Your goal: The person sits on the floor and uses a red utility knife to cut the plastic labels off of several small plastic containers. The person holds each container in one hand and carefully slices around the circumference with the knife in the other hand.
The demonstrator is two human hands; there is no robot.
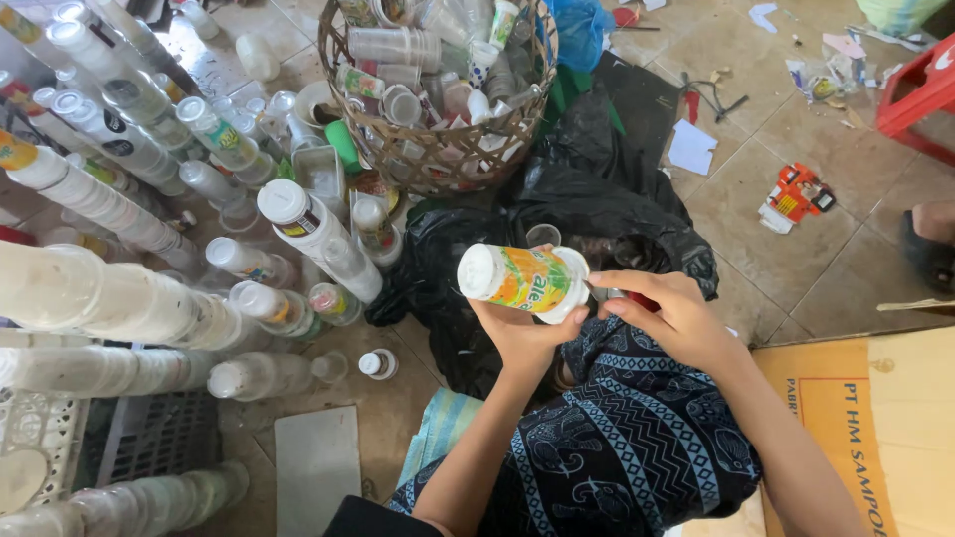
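At the floor's left edge I see rows of stacked cups (109,298). A woven basket (438,109) of cups sits near the far edge, a black bag (597,209) beneath. My left hand (522,333) has its fingers closed around a plastic cup (522,280); my right hand (667,313) pinches its rim. A cardboard box (875,398) lies right.

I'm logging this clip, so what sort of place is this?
Likely an informal sorting spot for used plastic cups on a tiled floor: long nested stacks of clear plastic cups, a cup-filled woven basket, and a black plastic sack.
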